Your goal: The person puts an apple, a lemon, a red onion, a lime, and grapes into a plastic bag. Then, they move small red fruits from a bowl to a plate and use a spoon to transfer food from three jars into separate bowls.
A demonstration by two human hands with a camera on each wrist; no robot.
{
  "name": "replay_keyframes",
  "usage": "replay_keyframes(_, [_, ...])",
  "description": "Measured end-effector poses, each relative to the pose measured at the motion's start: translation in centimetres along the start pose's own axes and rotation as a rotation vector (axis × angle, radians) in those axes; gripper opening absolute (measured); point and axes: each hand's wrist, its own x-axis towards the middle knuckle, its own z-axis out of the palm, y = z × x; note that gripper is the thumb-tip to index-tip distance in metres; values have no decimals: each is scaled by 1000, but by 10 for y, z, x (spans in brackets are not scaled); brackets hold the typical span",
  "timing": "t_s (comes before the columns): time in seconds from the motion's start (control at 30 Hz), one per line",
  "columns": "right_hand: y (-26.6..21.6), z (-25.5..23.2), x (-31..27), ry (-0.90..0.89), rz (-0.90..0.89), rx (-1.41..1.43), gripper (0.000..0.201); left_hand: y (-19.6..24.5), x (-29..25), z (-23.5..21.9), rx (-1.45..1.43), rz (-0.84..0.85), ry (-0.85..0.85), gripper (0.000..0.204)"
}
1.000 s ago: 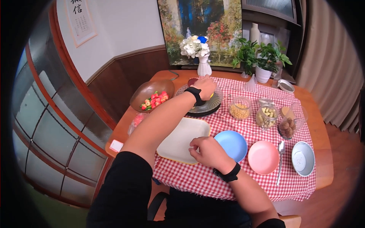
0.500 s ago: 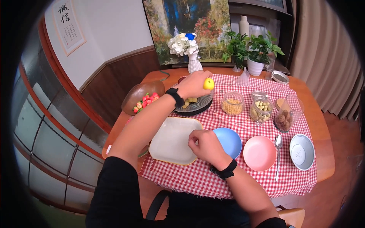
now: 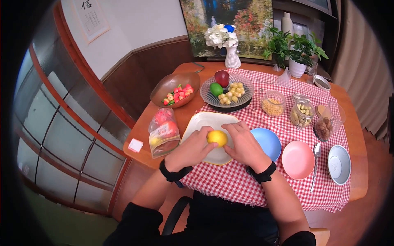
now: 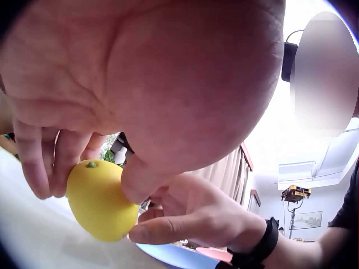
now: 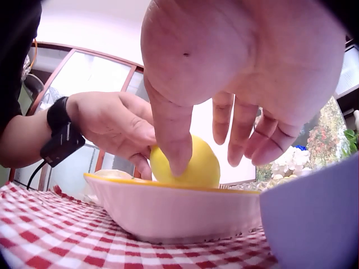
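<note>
A: Fruit first: where is the lemon (image 3: 217,137)?

B: It sits in the cream square plate (image 3: 201,121) with the yellow rim, on the red-checked cloth (image 3: 230,188). The left hand (image 3: 192,150) pinches it between thumb and fingers; the right hand (image 3: 244,144) has its thumb against the lemon's side, while its other fingers hang loosely bent above it.

A: And the other containers?

B: The ribbed glass dish (image 3: 228,92) at the back holds a dark red apple (image 3: 222,78), a green lime (image 3: 216,89) and a heap of small pale yellow balls (image 3: 232,91). The brown oval bowl (image 3: 175,85), smooth and glossy, holds small red and green pieces. Three clear jars stand to the right: one (image 3: 273,103) with yellow grains, one (image 3: 301,115) with pale nuts, one (image 3: 326,122), tilted, with brown lumps.

A: Nearer the front?

B: A blue bowl (image 3: 269,142) just beside the plate, then a pink bowl (image 3: 298,159), a metal spoon (image 3: 315,164) and a grey bowl (image 3: 339,164), all round and matte. A crinkled clear bag (image 3: 163,133) of fruit lies on the bare wood at the left.
</note>
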Motion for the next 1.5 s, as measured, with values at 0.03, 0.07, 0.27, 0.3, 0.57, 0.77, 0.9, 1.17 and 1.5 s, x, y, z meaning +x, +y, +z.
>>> replay_keyframes(0.03, [0,1,0,-11,-8,0,54,-1,-4,7,11,-39,-1,50])
replay_keyframes(0.07, [1,2,-1,-90,44,-5,56,-1,-7,11,22,-79,-3,49])
replay_keyframes(0.27, [-3,8,-2,-153,68,-49,47,-18,-12,23,173,54,114,45])
replay_keyframes(0.3, [-2,11,-3,-105,12,-39,43,-21,-12,24,309,151,198,43])
replay_keyframes(0.57, [-16,12,1,-169,124,-46,35,-6,-8,7,20,212,123,47])
replay_keyframes(0.77, [-8,15,-2,-134,57,-17,37,-11,-7,7,-16,38,85,45])
replay_keyframes(0.9, [-8,13,-1,-120,-47,29,38,-19,-6,9,75,73,91,41])
replay_keyframes(1.17, [-9,10,1,-206,88,-33,41,-7,-3,-3,41,212,129,41])
replay_keyframes(1.5, [-2,19,-4,-95,-32,-12,40,-12,0,3,-2,-10,27,37])
